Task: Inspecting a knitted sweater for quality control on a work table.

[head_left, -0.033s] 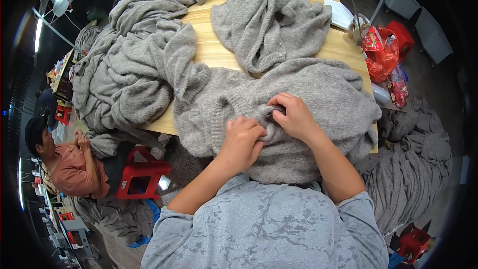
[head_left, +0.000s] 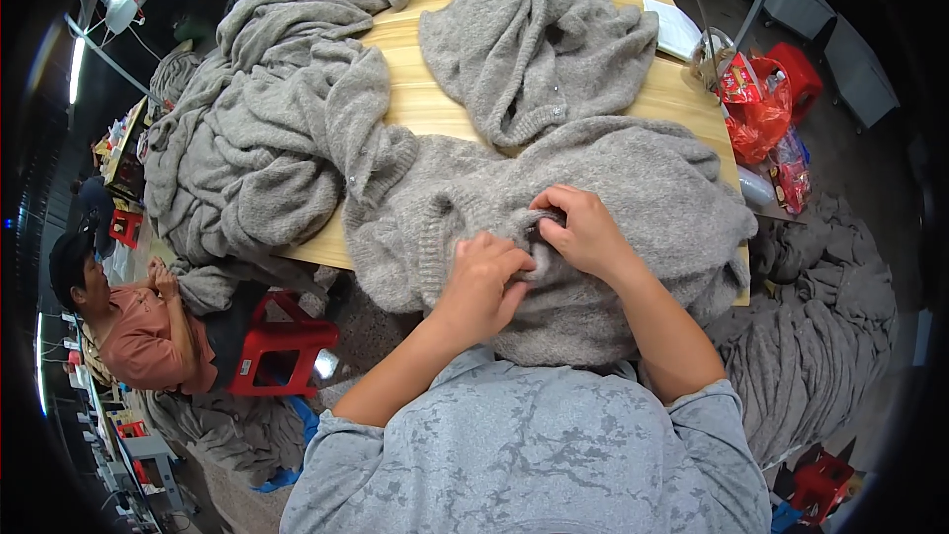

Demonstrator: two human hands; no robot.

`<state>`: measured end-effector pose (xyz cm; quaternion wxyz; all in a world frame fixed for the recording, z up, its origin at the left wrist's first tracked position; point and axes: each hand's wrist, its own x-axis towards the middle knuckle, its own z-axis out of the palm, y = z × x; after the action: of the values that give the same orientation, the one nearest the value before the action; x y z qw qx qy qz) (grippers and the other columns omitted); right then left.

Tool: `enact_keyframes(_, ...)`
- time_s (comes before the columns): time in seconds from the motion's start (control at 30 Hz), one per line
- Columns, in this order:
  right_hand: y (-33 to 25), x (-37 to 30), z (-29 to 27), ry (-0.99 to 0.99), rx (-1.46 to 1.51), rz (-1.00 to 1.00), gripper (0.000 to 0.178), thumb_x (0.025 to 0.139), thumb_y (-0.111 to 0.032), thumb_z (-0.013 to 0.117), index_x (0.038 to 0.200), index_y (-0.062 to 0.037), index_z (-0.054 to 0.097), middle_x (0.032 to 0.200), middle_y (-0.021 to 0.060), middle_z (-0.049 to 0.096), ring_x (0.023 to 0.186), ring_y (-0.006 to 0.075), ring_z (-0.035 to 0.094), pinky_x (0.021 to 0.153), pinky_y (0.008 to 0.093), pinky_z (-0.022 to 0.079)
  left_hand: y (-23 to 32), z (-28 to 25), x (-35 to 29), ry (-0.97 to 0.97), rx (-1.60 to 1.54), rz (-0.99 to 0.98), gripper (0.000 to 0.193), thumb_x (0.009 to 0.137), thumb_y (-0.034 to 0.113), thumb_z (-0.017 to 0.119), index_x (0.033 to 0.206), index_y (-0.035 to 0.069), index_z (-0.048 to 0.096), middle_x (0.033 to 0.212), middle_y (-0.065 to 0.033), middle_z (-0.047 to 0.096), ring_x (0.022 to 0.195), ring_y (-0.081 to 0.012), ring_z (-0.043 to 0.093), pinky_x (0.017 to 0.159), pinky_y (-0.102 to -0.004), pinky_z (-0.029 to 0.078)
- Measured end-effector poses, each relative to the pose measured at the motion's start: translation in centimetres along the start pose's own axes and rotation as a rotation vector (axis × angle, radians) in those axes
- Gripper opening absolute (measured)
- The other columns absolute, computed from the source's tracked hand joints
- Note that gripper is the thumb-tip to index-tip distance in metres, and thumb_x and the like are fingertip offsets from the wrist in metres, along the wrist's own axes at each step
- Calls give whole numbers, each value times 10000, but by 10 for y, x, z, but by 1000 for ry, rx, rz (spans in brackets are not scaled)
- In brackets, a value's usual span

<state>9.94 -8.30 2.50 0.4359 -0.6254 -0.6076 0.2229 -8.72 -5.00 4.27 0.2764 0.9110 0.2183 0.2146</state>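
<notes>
A grey knit sweater (head_left: 643,178) lies bunched on the near part of the table, spilling over the edge toward my body. My right hand (head_left: 585,235) pinches a raised fold of it between thumb and forefinger, and a dark hollow shows beneath that fold. Close by on the left, my left hand (head_left: 481,282) presses curled fingers into the same fabric, its thumb and fingertips drawn together on the knit. A ribbed band (head_left: 431,255) of the sweater runs just left of that hand. What lies under the fingertips is hidden.
Heaped grey knits (head_left: 247,138) cover the left of the wooden table (head_left: 407,74); another knit garment (head_left: 534,30) lies opposite me. Red plastic bags (head_left: 759,124) hang at the right. A co-worker (head_left: 148,326) sits by a red stool (head_left: 287,346) at left. More knits (head_left: 806,356) pile lower right.
My left hand has shifted very slightly to the right, toward the fold. My right hand stays at the fold with barely any movement.
</notes>
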Motion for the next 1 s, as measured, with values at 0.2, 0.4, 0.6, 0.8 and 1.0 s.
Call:
enact_keyframes(0.2, 3, 2, -7, -147, 235, 250, 164, 727, -47, 609, 877, 14, 629, 694, 30, 588, 640, 85, 504, 591, 249, 427, -1, 3, -2, -3, 88, 4, 140, 707, 71, 673, 840, 67, 630, 827, -53, 576, 830, -239, 513, 778, -370, 352)
enact_keyframes(0.4, 3, -3, -9, -218, 353, 323, 154, 763, -95, 636, 871, 15, 631, 667, 15, 568, 626, 75, 488, 579, 248, 422, -5, 5, 2, 21, 182, 116, 170, 679, 45, 666, 841, 69, 619, 796, -52, 557, 818, -243, 514, 753, -370, 372)
enact_keyframes(0.6, -8, -4, -13, -290, 246, 235, 177, 763, -119, 667, 881, 6, 626, 660, 38, 571, 612, 116, 507, 589, 268, 433, -10, 11, 5, 115, 101, 165, 229, 628, 18, 664, 839, 66, 589, 781, -58, 544, 746, -257, 518, 694, -374, 412)
enact_keyframes(0.8, 9, -4, -6, -165, 141, 71, 200, 748, -122, 681, 900, -7, 617, 811, 113, 605, 682, 199, 569, 635, 316, 464, -11, 15, 5, 136, 67, 133, 229, 620, 22, 660, 829, 68, 581, 755, -52, 526, 726, -250, 519, 677, -369, 412)
enact_keyframes(1.0, 8, 2, -13, -103, -117, 40, 353, 706, -153, 724, 1004, -5, 606, 935, 122, 567, 787, 228, 574, 732, 325, 481, -15, 18, -6, 69, 111, 111, 201, 652, 43, 656, 830, 86, 573, 776, -41, 511, 739, -229, 507, 681, -356, 372)
